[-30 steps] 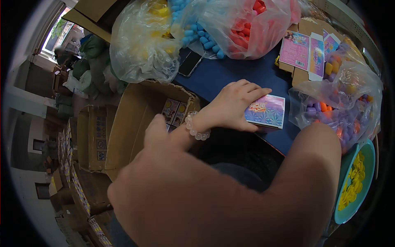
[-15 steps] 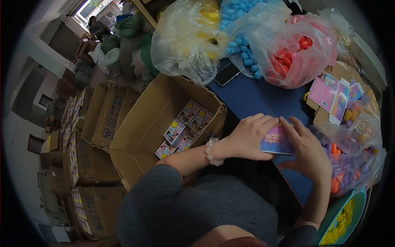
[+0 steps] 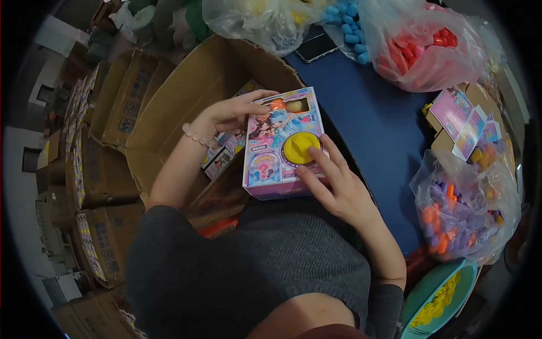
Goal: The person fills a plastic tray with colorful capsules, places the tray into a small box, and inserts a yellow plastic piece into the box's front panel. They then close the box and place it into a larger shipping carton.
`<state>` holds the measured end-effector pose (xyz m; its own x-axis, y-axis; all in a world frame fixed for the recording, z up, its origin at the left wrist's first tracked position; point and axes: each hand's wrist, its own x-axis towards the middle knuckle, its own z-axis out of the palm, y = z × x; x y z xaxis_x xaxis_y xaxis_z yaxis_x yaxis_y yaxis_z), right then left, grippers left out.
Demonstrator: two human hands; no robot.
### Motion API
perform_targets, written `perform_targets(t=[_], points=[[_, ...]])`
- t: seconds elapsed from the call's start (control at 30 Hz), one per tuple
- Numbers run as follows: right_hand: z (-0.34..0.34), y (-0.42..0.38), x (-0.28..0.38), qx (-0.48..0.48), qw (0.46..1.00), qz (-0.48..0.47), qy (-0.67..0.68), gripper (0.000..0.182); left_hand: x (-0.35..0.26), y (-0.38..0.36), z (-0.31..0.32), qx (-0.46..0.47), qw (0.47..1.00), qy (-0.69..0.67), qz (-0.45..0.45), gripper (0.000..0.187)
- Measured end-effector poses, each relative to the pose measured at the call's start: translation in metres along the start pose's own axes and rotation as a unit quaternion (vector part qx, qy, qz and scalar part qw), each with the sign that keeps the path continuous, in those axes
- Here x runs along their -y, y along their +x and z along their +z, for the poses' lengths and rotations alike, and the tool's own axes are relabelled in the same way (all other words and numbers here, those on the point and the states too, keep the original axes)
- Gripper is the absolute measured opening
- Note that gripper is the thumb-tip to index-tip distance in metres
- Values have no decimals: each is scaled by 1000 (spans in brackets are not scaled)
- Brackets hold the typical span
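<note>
A printed toy box [image 3: 271, 164] with cartoon figures, a window at its top and a round yellow dial [image 3: 302, 148] on the front is held tilted between my hands. My left hand [image 3: 240, 113], with a beaded bracelet at the wrist, grips its upper left edge, the fingertips near the window. Orange and pale shapes show through that window. My right hand [image 3: 339, 189] is at the box's right side, thumb and fingers on the dial and the front. Under my left hand, similar boxes [image 3: 220, 164] lie in the large open carton [image 3: 164, 96], partly hidden.
The blue table [image 3: 372, 130] carries a phone [image 3: 316, 48], a bag of red pieces [image 3: 418, 53], blue pieces [image 3: 353, 37], flattened printed cartons [image 3: 460, 121] and a bag of purple and orange pieces [image 3: 446, 214]. A teal basin [image 3: 412, 294] holds yellow parts. Stacked cartons [image 3: 107, 169] stand left.
The box has moved left from over the table to the carton's edge, and its front with the yellow dial now faces me. Both hands moved with it; the view has shifted.
</note>
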<state>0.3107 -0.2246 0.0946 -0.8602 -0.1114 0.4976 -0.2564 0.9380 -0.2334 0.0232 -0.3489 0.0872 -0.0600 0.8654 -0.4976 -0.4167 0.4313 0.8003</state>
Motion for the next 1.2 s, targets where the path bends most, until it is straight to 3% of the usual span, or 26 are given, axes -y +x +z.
perform_targets(t=[0.07,0.13,0.2,0.27,0.33,0.43,0.53,0.63,0.7,0.8,0.87,0.9,1.07,1.13,1.2], points=[[18,5,-3,3,999,-14,45,54,16,-24,-40,-17,999,-31,-26,79],[28,16,-3,0,996,-20,84,56,45,-47,-84,33,996,-61,-61,83],[36,31,3,68,991,-4,116,59,73,-65,-123,48,993,-68,-80,76],[44,37,-5,72,993,24,92,61,102,-91,-188,-8,986,-154,-64,60],[46,32,-22,71,989,57,118,63,119,-118,-218,-238,959,-142,-64,43],[40,0,-56,-20,965,252,67,63,180,-160,-283,-287,933,-198,-92,38],[33,-46,-78,-28,931,364,-11,57,233,-148,-261,-457,859,-115,-199,35],[34,-80,-76,0,902,429,-43,53,309,-113,-257,-471,826,-162,-263,38],[45,-92,-70,18,896,442,-48,51,350,-83,-252,-456,824,-243,-232,40],[59,-96,-61,32,884,462,-58,44,356,-22,-233,-481,770,-392,-145,46],[68,-96,-62,37,895,424,-130,40,352,22,-226,-552,754,-351,-57,52],[71,-96,-62,21,892,431,-130,38,352,38,-234,-648,672,-340,-113,51],[71,-95,-63,0,885,447,-132,37,425,25,-274,-517,781,-349,-24,49],[71,-94,-61,5,886,442,-140,37,427,24,-255,-582,714,-389,-16,67],[72,-94,-61,0,883,447,-146,36,418,36,-242,-566,725,-393,-17,79]])
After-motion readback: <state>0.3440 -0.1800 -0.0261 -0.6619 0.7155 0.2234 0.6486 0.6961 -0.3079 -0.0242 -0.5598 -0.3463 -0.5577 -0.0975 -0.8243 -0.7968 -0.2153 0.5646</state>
